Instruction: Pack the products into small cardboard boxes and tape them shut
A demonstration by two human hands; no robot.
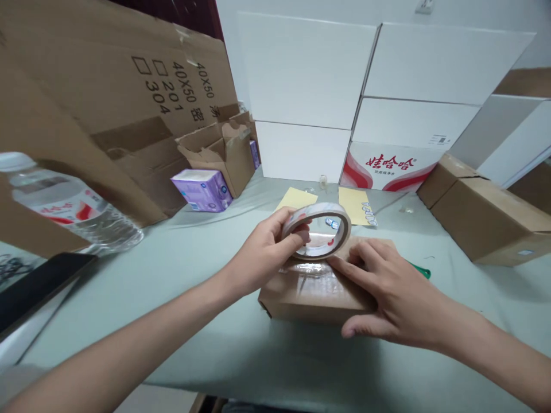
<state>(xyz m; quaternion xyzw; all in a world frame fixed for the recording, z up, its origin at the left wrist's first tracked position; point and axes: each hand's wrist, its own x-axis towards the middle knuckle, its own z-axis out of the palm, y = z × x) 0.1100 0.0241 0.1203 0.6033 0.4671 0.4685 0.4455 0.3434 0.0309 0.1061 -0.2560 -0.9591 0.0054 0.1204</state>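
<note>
Packing tape [317, 213] is sitting as a roll in the left hand [262, 255], whose fingers are clenching around its near side and holding it upright, tilted slightly. The lower rim of the roll is resting on or hovering just above a small cardboard box [301, 301]; which of the two, I cannot tell. The right hand [390, 292] is pressing down on the box with its fingers spread and released, grasping nothing, while its thumb is lying along the box's front side. A strip of clear tape [303, 278] is shining on the box top. The box is standing on a table covered in pale green cloth [241, 355]. Two yellow paper sheets [297, 199] are lying behind it, and a green handle [419, 269] is poking out just beyond the right hand. A water bottle [64, 201] is lying far left, a purple tissue pack [201, 190] is standing near a flattened printed cardboard sheet [107, 86], a brown carton [486, 221] is sitting right, and white cartons [301, 69] are stacking up at the back.
</note>
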